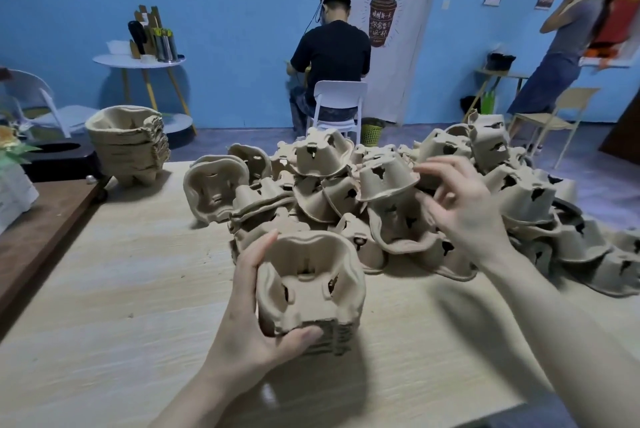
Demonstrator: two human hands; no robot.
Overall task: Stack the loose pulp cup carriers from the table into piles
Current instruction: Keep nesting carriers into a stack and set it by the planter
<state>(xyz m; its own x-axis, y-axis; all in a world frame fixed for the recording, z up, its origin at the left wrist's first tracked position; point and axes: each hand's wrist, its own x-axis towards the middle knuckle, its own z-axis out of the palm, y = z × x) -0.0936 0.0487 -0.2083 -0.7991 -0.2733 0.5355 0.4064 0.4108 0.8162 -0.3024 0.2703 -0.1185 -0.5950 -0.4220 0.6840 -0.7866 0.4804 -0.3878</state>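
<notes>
Carriers (pixel 391 199) heaped loose across the far right of the pale wood-grain tabletop (pixel 121 275), most tipped or upside down, cups pointing up. Held in the left hand (pixel 249 320): a short nested pile (pixel 311 292), open side up, thumb along the near rim and fingers curled round the far-left edge. Right hand (pixel 464 199) reaching over the heap, fingers spread and empty, tips just beside an upturned carrier (pixel 386 180) on top. Finished tall stack (pixel 130 143) parked at the far left edge.

Step in hand, by the look of it: fetching the next piece for the held pile. Next move likely calls for pinching that upturned one by its rim, flipping it open side up and lining its cup wells with those below.

Moulded pulp, tan, matte and fibrous; thin wavy rims, tapered cups, dark slits in the walls. Probably light and slightly springy.
</notes>
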